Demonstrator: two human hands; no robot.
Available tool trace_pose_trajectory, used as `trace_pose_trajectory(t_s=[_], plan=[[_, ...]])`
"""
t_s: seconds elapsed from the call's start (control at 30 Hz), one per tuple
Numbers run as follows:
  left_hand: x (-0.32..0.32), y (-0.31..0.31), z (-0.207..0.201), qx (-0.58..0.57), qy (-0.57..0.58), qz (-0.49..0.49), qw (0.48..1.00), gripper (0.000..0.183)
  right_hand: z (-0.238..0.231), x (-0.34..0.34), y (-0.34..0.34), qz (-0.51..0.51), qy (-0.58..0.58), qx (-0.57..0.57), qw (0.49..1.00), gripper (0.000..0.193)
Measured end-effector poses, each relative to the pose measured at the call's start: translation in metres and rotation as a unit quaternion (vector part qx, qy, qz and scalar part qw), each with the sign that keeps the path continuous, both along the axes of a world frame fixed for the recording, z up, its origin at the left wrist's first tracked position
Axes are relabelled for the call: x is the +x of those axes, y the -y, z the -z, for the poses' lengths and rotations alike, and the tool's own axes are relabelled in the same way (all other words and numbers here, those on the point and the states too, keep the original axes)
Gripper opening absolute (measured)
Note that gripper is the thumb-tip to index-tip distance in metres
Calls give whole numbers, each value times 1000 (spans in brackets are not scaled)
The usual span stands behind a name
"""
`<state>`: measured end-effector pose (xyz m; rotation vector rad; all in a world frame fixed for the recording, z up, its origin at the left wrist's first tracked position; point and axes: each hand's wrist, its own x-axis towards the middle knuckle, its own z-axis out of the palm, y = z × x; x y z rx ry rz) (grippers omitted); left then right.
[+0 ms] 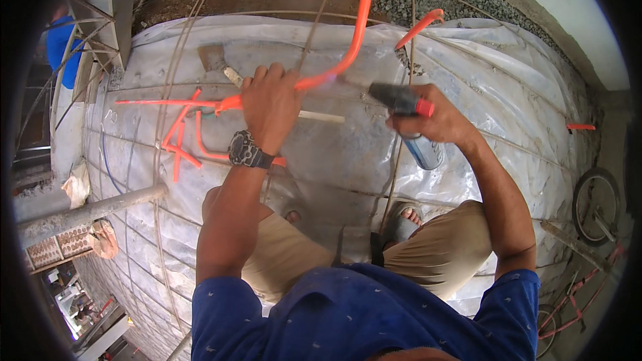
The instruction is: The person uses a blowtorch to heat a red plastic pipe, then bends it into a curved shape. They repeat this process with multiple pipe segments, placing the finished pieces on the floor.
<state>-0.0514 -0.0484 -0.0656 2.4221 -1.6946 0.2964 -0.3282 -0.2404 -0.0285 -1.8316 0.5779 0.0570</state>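
Note:
My left hand [271,100] is closed round an orange plastic pipe [350,47], which bends upward at its far end. In my right hand [435,115] is a gas torch, its black and red head [400,99] on a blue and white canister [422,151]. The torch nozzle points left at the pipe, near the start of the bend, and a faint bluish glow shows there. Several loose orange pipe pieces [179,135] lie left of my left hand. A pale strip [322,117] lies just below the held pipe.
Plastic sheeting [468,160] covers the ground beneath a grid of thin steel bars. Another orange pipe [420,28] sticks up at the far right. Gravel [455,3] lines the far edge. A grey pole [93,214] reaches in from the left; a bicycle wheel [596,206] stands right.

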Motion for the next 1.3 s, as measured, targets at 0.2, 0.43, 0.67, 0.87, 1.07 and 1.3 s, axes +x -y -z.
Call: trace_pose_trajectory(t_s=[0.2,0.43,0.67,0.87,1.07,1.3], plan=[[2,5,0,-31,-52,-4,998,31,1,-6,5,13,31,-31,999,67],[4,8,2,-43,-147,-34,988,29,-4,-5,1,147,34,-2,989,65],[2,11,4,-100,-259,-65,959,31,0,2,-3,79,9,-7,997,40],[1,13,9,-123,-249,-62,959,30,-1,4,-7,61,79,0,995,55],[2,16,14,-135,-427,-75,891,29,-5,4,-3,193,61,-24,979,51],[-3,15,2,-79,-665,-122,733,34,4,2,0,31,48,-104,993,50]])
